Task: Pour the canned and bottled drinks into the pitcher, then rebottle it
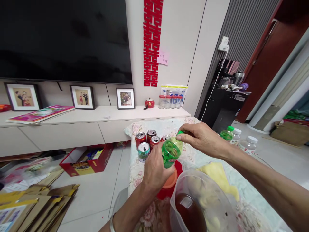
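Note:
A green plastic bottle [171, 150] is tilted over the table, its neck pointing up and to the right. My left hand [155, 167] is wrapped round its body. The fingers of my right hand [201, 138] pinch the green cap [180, 132] at its top. Below the bottle, a red container with an orange lid [171, 181] is partly hidden by my left hand. Nearer to me stands a large translucent tub [180, 196] with dark brown liquid in it. Several red cans [140, 139] and a teal-and-white can [144, 152] stand to the left of the bottle.
A yellow cloth [214, 177] lies right of the tub on the flowered tablecloth [136, 174]. More bottles [248, 145] stand at the right. A white cabinet [101, 116] with framed photos runs behind. On the floor are a red box [93, 164] and flattened cardboard [50, 209].

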`<action>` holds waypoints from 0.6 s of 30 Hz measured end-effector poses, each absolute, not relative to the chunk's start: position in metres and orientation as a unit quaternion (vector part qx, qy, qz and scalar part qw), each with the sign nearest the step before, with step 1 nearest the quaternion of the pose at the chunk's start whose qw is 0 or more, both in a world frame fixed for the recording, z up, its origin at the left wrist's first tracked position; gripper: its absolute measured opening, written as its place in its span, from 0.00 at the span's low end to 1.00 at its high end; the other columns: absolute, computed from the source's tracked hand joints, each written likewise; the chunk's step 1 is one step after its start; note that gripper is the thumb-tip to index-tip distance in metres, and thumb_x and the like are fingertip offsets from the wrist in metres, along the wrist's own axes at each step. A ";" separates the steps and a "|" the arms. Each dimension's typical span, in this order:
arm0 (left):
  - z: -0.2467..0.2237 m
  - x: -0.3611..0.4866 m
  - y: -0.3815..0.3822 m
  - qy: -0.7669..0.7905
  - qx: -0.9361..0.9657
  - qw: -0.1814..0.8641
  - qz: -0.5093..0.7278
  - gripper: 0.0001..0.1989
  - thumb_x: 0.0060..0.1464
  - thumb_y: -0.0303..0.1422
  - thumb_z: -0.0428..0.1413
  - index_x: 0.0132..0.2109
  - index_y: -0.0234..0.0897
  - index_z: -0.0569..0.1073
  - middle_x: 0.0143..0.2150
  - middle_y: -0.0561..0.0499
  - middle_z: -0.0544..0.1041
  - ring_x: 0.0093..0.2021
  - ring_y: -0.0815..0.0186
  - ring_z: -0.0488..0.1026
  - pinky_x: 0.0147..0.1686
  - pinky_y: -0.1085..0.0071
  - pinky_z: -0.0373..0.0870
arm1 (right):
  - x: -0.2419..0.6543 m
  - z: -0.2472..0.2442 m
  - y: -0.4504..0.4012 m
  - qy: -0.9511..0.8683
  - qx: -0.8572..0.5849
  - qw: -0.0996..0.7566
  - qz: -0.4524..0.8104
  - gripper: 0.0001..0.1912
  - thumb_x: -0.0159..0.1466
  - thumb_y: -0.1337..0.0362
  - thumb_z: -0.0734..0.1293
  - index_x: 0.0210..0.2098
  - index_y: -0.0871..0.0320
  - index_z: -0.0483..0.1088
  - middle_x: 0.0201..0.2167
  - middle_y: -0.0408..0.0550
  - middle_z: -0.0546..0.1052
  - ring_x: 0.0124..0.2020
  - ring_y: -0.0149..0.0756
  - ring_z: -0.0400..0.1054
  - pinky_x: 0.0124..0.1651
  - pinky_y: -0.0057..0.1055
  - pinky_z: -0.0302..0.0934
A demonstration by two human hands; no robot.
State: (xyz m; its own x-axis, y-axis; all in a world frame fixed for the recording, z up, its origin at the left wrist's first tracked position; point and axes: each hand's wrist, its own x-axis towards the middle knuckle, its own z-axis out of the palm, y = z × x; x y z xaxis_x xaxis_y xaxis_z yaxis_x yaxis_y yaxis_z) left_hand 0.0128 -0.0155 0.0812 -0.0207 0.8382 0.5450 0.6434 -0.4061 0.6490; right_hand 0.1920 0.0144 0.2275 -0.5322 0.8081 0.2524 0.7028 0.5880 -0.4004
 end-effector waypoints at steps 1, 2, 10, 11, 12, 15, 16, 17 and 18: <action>0.083 0.012 -0.017 0.535 0.694 0.109 0.469 0.30 0.46 0.24 0.62 0.57 0.39 0.66 0.50 0.44 0.80 0.52 0.49 0.80 0.51 0.54 0.79 | 0.192 0.226 0.015 -0.871 -0.423 0.210 0.135 0.23 0.72 0.47 0.63 0.36 0.61 0.78 0.25 0.45 0.72 0.28 0.33 0.62 0.33 0.32 0.52; 0.085 0.010 -0.018 0.536 0.696 0.117 0.464 0.29 0.45 0.24 0.62 0.56 0.39 0.66 0.49 0.45 0.80 0.51 0.50 0.80 0.50 0.55 0.79 | 0.193 0.225 0.015 -0.876 -0.408 0.213 0.145 0.23 0.72 0.48 0.63 0.36 0.61 0.78 0.25 0.44 0.72 0.28 0.33 0.62 0.33 0.32 0.52; 0.098 0.003 -0.029 0.535 0.718 0.172 0.411 0.30 0.47 0.25 0.60 0.59 0.38 0.67 0.50 0.44 0.80 0.52 0.49 0.80 0.47 0.56 0.77 | 0.207 0.223 0.023 -0.929 -0.243 0.223 0.167 0.14 0.74 0.56 0.65 0.44 0.59 0.77 0.37 0.48 0.77 0.38 0.35 0.69 0.44 0.33 0.61; 0.097 0.002 -0.030 0.538 0.717 0.170 0.409 0.29 0.48 0.25 0.60 0.59 0.38 0.67 0.50 0.44 0.80 0.52 0.49 0.80 0.47 0.56 0.77 | 0.209 0.222 0.023 -0.930 -0.234 0.223 0.173 0.13 0.74 0.57 0.66 0.46 0.59 0.77 0.38 0.49 0.77 0.39 0.36 0.70 0.45 0.33 0.61; 0.097 0.002 -0.030 0.543 0.716 0.168 0.406 0.29 0.49 0.26 0.59 0.59 0.38 0.67 0.51 0.43 0.80 0.52 0.49 0.80 0.48 0.56 0.77 | 0.209 0.221 0.023 -0.930 -0.227 0.224 0.183 0.12 0.74 0.58 0.66 0.47 0.58 0.78 0.39 0.49 0.77 0.40 0.36 0.70 0.47 0.33 0.62; 0.092 0.002 -0.031 0.560 0.710 0.156 0.397 0.27 0.51 0.27 0.59 0.59 0.37 0.67 0.52 0.42 0.79 0.53 0.48 0.79 0.48 0.55 0.76 | 0.208 0.218 0.020 -0.913 -0.258 0.231 0.218 0.12 0.72 0.59 0.67 0.50 0.57 0.77 0.43 0.50 0.78 0.44 0.37 0.72 0.49 0.34 0.64; 0.091 0.002 -0.031 0.565 0.710 0.149 0.393 0.27 0.51 0.28 0.59 0.59 0.38 0.67 0.52 0.42 0.79 0.53 0.48 0.79 0.48 0.55 0.76 | 0.206 0.217 0.018 -0.898 -0.297 0.230 0.230 0.14 0.72 0.57 0.68 0.52 0.58 0.76 0.43 0.50 0.79 0.42 0.37 0.72 0.46 0.34 0.64; 0.089 0.001 -0.032 0.567 0.711 0.142 0.390 0.26 0.52 0.28 0.59 0.59 0.38 0.67 0.52 0.42 0.78 0.53 0.48 0.78 0.48 0.55 0.76 | 0.205 0.217 0.016 -0.881 -0.343 0.219 0.242 0.17 0.71 0.54 0.68 0.52 0.59 0.75 0.41 0.50 0.79 0.38 0.37 0.73 0.42 0.33 0.64; 0.087 0.001 -0.032 0.568 0.713 0.137 0.388 0.26 0.52 0.28 0.59 0.59 0.38 0.67 0.52 0.42 0.78 0.53 0.47 0.78 0.49 0.54 0.76 | 0.203 0.217 0.014 -0.866 -0.385 0.203 0.248 0.21 0.71 0.50 0.67 0.52 0.60 0.75 0.37 0.49 0.79 0.33 0.36 0.72 0.37 0.32 0.63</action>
State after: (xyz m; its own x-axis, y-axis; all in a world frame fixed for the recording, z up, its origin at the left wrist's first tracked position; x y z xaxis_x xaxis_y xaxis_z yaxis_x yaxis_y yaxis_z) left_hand 0.0006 -0.0320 0.0870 0.0547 0.9156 0.3984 0.7036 -0.3185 0.6352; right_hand 0.2028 0.0141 0.2169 -0.6221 0.7664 0.1602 0.5657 0.5814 -0.5848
